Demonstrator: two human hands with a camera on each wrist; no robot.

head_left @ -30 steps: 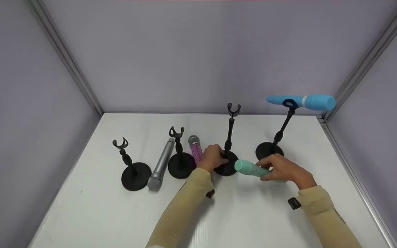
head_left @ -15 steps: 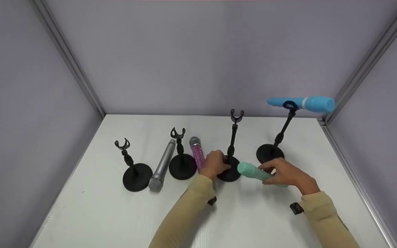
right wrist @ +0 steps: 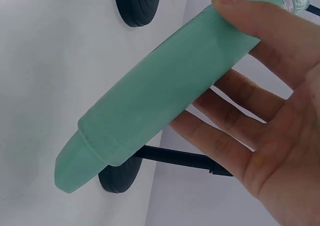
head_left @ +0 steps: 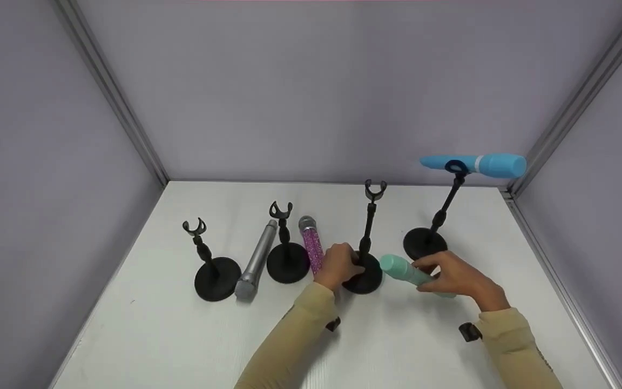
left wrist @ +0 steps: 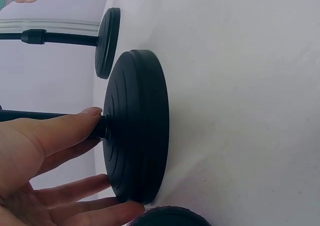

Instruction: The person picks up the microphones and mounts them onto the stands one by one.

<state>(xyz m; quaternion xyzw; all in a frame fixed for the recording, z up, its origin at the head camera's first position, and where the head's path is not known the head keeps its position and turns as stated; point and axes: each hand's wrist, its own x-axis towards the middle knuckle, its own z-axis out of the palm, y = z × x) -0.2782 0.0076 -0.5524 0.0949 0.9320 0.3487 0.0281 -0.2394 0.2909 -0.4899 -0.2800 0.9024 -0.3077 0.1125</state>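
Over the last second I saw the black stand (head_left: 365, 244) come lower in the head view, just right of centre, its post (left wrist: 30, 115) pinched by the left hand (head_left: 338, 266) above the round base (left wrist: 137, 131); I took this for positioning, as its forked clip (head_left: 374, 196) sat unfilled. The right hand (head_left: 454, 278) had the mint microphone (head_left: 404, 270) gripped between thumb and fingers, right of centre below the middle. It looked smooth and matte, head pointing left, tail stepping down to a taper.
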